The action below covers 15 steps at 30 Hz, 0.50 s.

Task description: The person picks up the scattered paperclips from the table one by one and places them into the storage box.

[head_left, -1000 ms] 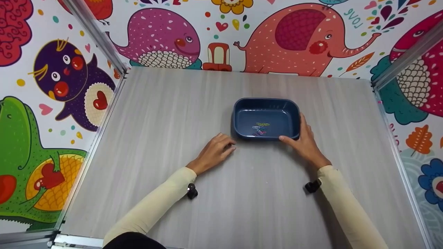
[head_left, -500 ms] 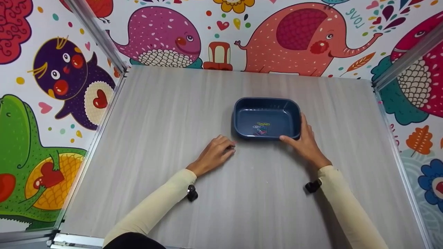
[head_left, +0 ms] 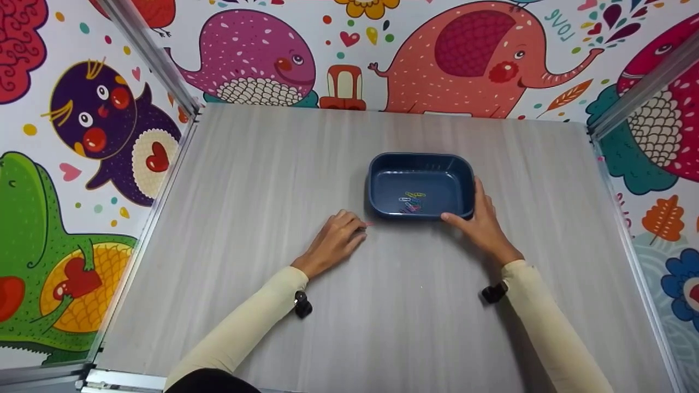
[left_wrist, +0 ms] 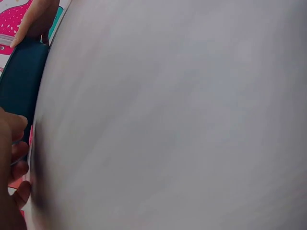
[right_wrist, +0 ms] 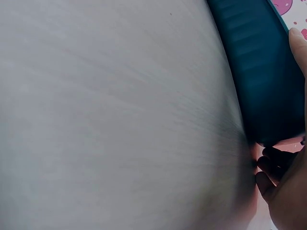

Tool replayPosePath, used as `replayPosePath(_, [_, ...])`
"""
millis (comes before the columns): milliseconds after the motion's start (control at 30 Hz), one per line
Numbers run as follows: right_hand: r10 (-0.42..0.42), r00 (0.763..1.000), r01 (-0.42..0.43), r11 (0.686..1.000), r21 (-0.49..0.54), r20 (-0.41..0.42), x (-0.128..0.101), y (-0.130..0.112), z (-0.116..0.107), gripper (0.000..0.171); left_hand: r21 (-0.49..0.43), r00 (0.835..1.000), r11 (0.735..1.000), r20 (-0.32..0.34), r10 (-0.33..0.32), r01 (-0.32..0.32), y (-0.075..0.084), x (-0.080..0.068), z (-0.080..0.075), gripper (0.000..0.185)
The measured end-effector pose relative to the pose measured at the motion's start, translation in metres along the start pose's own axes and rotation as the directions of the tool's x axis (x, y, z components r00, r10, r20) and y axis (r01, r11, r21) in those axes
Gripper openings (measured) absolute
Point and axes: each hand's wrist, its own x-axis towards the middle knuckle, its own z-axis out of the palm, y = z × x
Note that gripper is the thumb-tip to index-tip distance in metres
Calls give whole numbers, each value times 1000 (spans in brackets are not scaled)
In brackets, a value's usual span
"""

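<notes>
A dark blue rectangular bin [head_left: 382,188] stands on the table, with several coloured paper clips [head_left: 412,202] on its floor. My right hand [head_left: 483,226] holds the bin's near right corner, thumb on the front rim, fingers along the right side. Left of the bin, my left hand [head_left: 336,240] is low at the tabletop with bent fingers, its thumb apart from the index fingertip. A small thin pink piece [head_left: 369,224], perhaps a paper clip, shows at the index fingertip. Whether it is pinched or lies on the table is hidden. In the left wrist view the left fingers [left_wrist: 20,151] are curled.
Light wood-grain table [head_left: 273,164] lies all around the bin. Printed cartoon walls [head_left: 262,60] enclose it at the back and both sides, with metal rails [head_left: 147,52] at the corners. Both sleeves carry small black wrist cameras [head_left: 494,293].
My left hand has drawn slightly left, away from the bin, and the pink piece now shows beyond its fingertips. The right hand and the bin stay in place.
</notes>
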Motion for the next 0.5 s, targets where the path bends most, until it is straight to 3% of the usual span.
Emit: replayPosePath(500, [5, 1000, -5, 999, 32, -4, -1, -2, 0, 126, 62, 1000, 998, -13, -22, 22, -2, 5, 6, 11])
